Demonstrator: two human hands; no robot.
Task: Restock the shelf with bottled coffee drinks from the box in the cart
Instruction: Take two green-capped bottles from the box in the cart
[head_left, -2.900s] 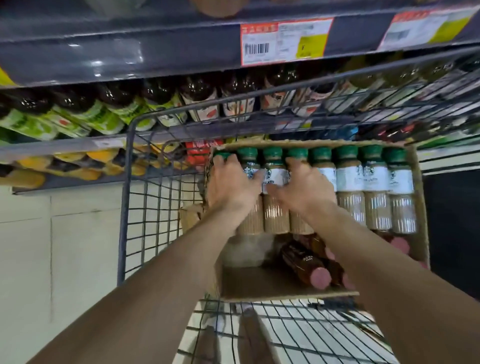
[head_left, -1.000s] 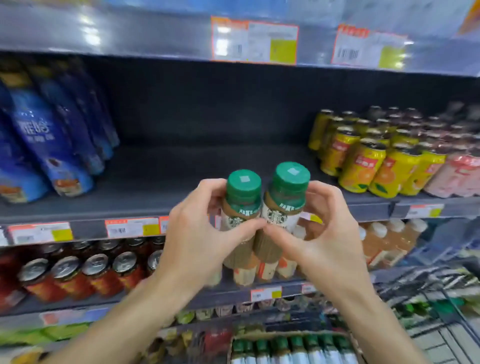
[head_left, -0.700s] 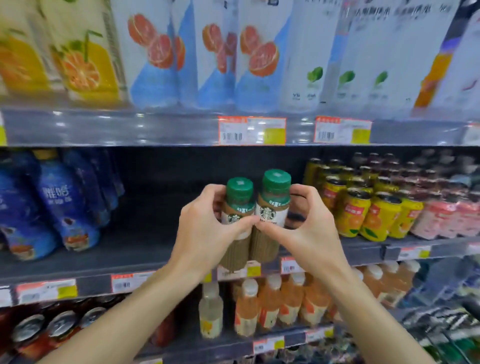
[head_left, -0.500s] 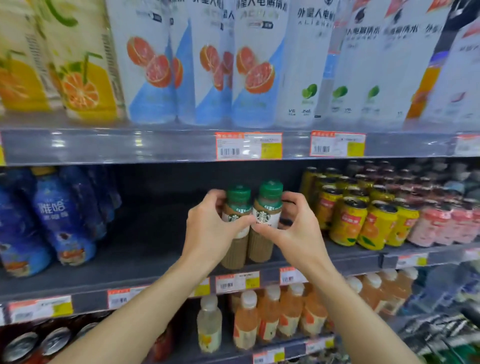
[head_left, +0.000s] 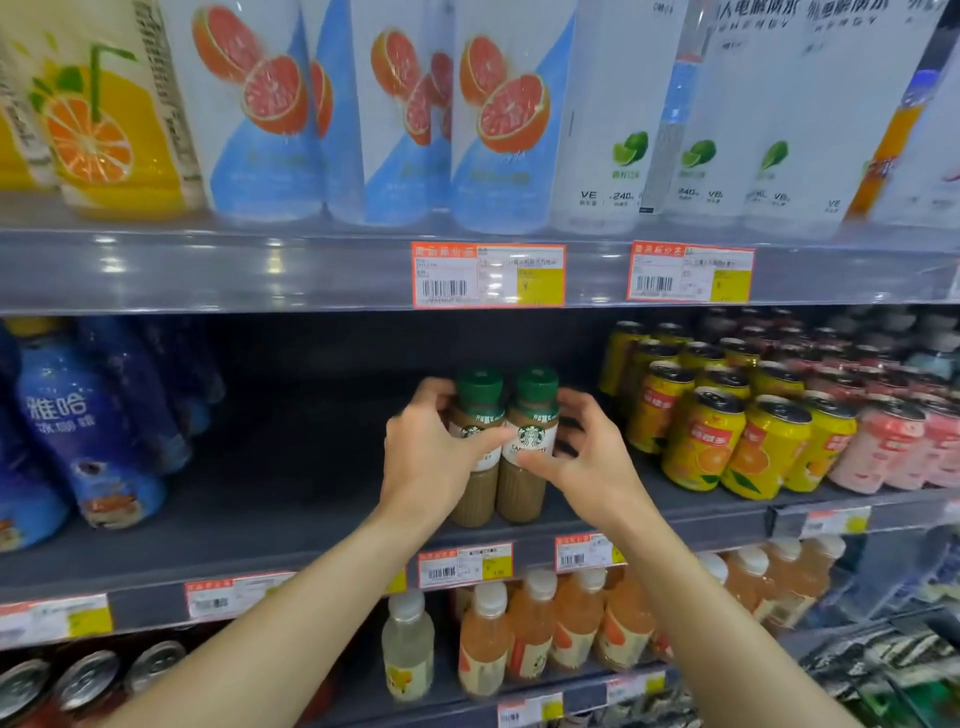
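I see 2 coffee bottles (head_left: 498, 452) upright, touching, on the dark shelf (head_left: 291, 499), left hand (head_left: 426, 462) gripping the left one, right hand (head_left: 587, 467) with loosely curled fingers at the right one, yellow cans (head_left: 727, 431) right

Coffee bottles (head_left: 498, 452): side by side on my middle shelf (head_left: 291, 519), between my hands.
Cans (head_left: 727, 431): right of them.
Pouches (head_left: 98, 426): far left.
Cartons (head_left: 395, 114): shelf above.

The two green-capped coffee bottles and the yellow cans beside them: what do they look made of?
Coffee bottles: probably clear plastic or glass, since the tan drink shows through; matte green caps, likely plastic; glossy white label bands. Yellow cans: metal by the look, with silvery pull-tab tops and glossy printed sides.
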